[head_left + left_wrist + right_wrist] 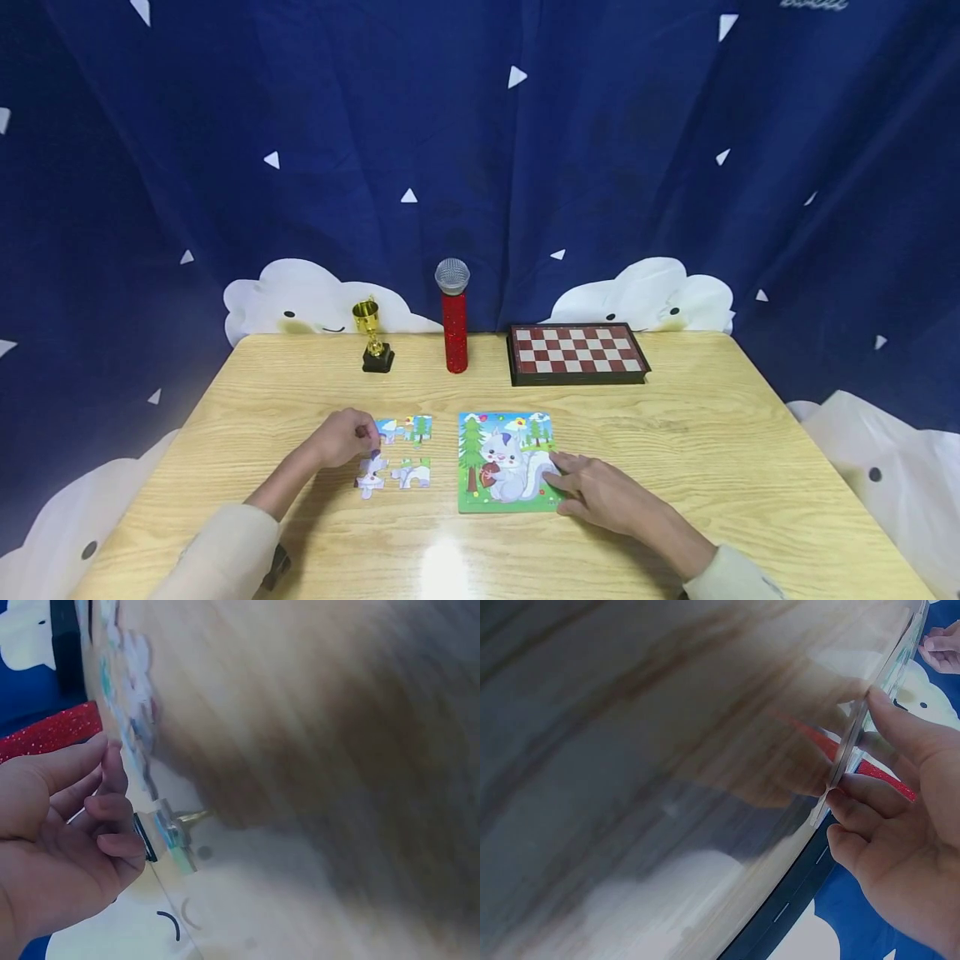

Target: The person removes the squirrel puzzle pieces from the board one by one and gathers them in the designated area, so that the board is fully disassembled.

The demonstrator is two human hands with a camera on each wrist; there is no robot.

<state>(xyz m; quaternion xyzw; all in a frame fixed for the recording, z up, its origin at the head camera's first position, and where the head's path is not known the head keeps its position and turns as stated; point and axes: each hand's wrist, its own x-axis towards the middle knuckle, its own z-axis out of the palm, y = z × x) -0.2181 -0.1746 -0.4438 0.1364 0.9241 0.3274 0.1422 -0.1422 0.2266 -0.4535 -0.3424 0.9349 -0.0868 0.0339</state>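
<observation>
Fingers of the left hand point(347, 437) are bent, thumb and index fingertips brought together beside the far and near rows of flat cardboard jigsaw pieces point(412, 476) printed in white, blue and green; whether a piece is pinched cannot be told. Fingers of the right hand point(596, 492) are extended and touch the right edge of a square, green-bordered picture board point(504, 467) showing a grey-white squirrel with a brown nut. This board lies flat on the light wood-grain table point(360, 554), just right of the pieces. Along the far side, left to right, stand a gold trophy cup on a black base point(373, 337) and a red glittery microphone with a silver mesh head point(454, 329); a black-framed, red-and-white checkered board point(579, 354) lies right of them.
</observation>
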